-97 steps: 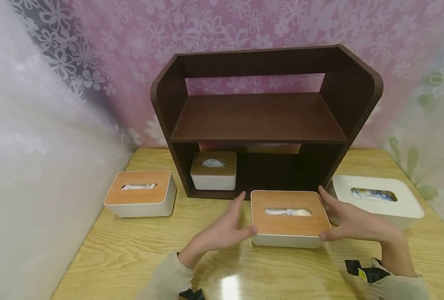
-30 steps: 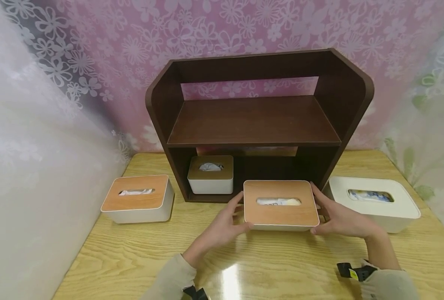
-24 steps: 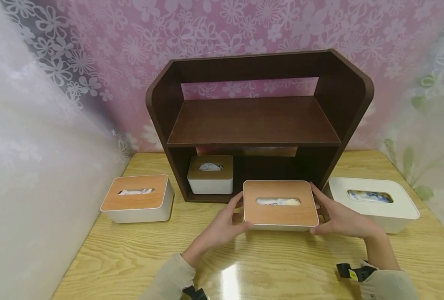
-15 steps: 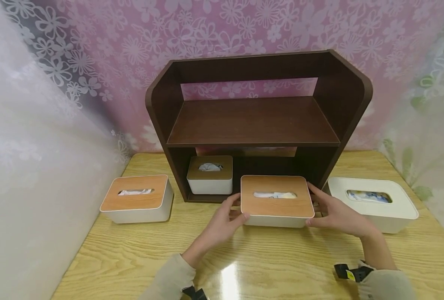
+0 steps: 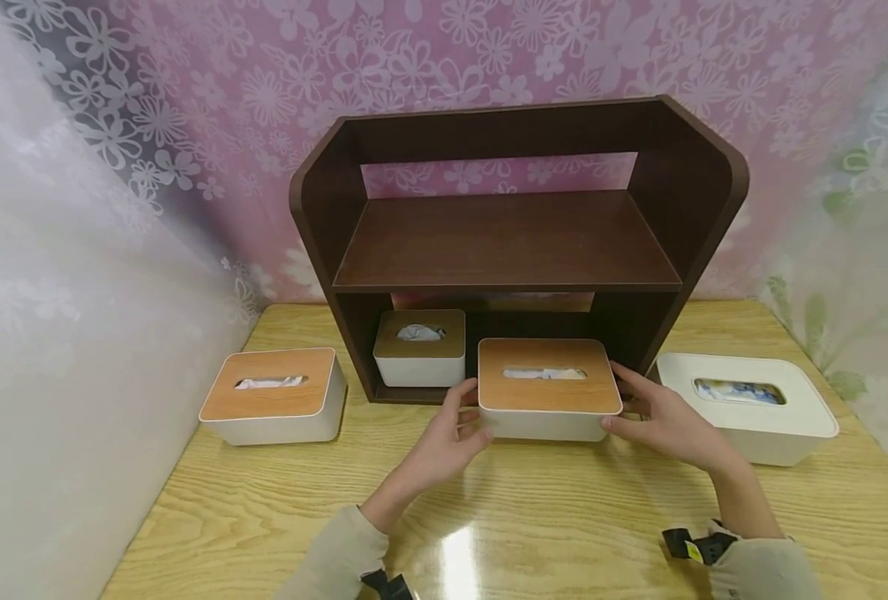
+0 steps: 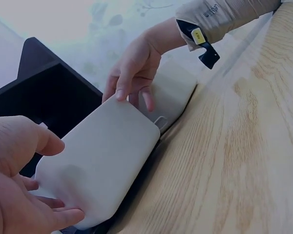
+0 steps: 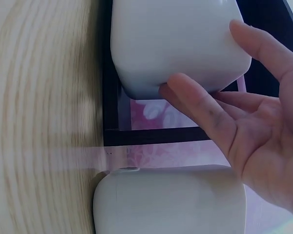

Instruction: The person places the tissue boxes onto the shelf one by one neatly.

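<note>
A white tissue box with a wood-look lid (image 5: 549, 400) is held level between both hands at the lower opening of the dark brown shelf unit (image 5: 507, 242). Its front still juts out past the shelf edge. At its left end the left hand (image 5: 444, 437) grips the side, thumb near the front corner. Gripping the opposite end is the right hand (image 5: 664, 421), fingers along the side. The right wrist view shows right fingertips (image 7: 178, 80) against the white box wall (image 7: 180, 44). A smaller tissue box (image 5: 421, 367) stands inside the lower compartment, left of the held one.
Another wood-lidded tissue box (image 5: 274, 404) sits on the wooden table (image 5: 263, 517), left of the shelf. To the right stands an all-white tissue box (image 5: 751, 408), close to the right hand. The shelf's side panels bound the compartment, and patterned cloth hangs behind.
Both hands have carried the tissue box forward and slightly left, from the table in front of the shelf to the lower opening. It was tipped a second ago and is now level.
</note>
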`<control>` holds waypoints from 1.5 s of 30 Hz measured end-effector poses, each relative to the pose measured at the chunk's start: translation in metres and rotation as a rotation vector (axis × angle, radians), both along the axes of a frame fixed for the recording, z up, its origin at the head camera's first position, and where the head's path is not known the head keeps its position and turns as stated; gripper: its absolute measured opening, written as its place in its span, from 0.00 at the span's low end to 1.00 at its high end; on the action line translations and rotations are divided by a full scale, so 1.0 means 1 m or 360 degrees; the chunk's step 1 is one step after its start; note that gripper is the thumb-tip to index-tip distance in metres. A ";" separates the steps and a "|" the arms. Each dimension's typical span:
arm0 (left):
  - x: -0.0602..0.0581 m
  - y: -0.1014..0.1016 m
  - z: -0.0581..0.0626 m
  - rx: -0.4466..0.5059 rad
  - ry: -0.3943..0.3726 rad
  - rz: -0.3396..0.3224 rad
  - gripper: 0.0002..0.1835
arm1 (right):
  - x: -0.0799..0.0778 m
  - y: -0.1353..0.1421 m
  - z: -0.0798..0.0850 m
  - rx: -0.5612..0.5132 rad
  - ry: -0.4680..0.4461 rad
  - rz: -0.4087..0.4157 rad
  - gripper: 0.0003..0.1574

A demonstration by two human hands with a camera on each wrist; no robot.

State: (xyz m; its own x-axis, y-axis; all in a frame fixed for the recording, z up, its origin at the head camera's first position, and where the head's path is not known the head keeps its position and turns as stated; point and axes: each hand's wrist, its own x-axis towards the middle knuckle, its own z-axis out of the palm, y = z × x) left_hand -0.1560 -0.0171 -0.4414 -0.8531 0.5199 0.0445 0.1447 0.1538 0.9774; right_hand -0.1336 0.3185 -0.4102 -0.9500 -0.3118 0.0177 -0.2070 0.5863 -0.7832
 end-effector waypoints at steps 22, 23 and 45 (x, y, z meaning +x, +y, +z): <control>-0.003 0.000 0.003 -0.0184 0.0095 -0.0095 0.45 | 0.001 -0.004 0.005 -0.0018 -0.0031 -0.0269 0.46; -0.003 0.000 0.004 -0.0175 0.0085 -0.0100 0.45 | 0.002 -0.004 0.005 -0.0023 -0.0032 -0.0275 0.45; -0.002 0.005 0.003 -0.0167 0.0065 -0.0177 0.48 | -0.003 -0.026 0.000 -0.0079 0.0015 -0.0536 0.42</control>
State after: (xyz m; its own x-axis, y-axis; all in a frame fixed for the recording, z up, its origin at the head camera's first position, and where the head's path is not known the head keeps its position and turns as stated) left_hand -0.1583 -0.0119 -0.4389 -0.7884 0.6149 0.0184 0.2058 0.2354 0.9499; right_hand -0.1363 0.2922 -0.4103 -0.9992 0.0210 0.0340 -0.0153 0.5840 -0.8116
